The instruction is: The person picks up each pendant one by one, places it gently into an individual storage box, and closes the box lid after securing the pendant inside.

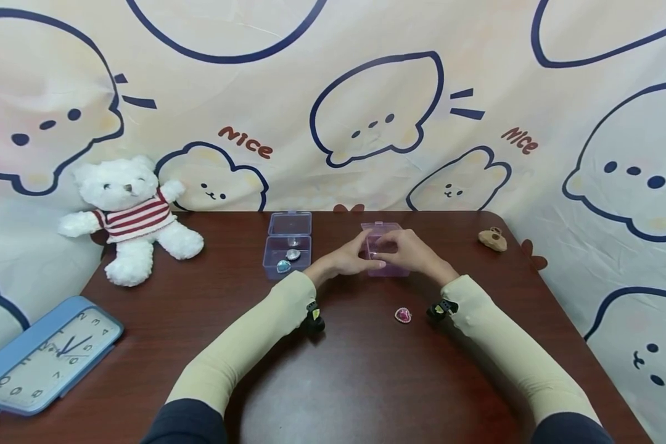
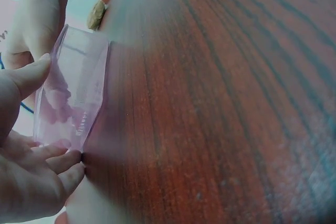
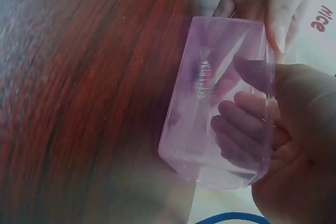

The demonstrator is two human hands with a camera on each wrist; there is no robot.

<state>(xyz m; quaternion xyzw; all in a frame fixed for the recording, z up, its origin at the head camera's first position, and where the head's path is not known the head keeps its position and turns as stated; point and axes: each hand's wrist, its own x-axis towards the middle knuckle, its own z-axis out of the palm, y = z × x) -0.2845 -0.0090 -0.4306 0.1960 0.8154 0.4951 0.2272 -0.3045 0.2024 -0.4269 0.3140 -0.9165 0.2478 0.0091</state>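
Note:
My left hand [image 1: 351, 256] grips the left end of an open pink see-through plastic box [image 1: 391, 270], thumb along the near side. The box's lid [image 1: 382, 228] stands raised at the back. In the right wrist view, the thumb and fingers of my right hand [image 3: 299, 119] show through the clear wall of the box [image 3: 184, 140]. They reach down inside with a gap between thumb and fingertips, and I make out nothing held there. Nearer on the table lies a pink heart-shaped gem [image 1: 402, 315] with a pale beaded rim.
Left of the hands stands an open bluish clear box [image 1: 267, 262] holding several round gem pieces [image 1: 283, 266]. A tan hair clip [image 1: 493, 239] lies at the back right. A white teddy bear [image 1: 130, 194] and a blue-framed clock [image 1: 52, 357] are at the left.

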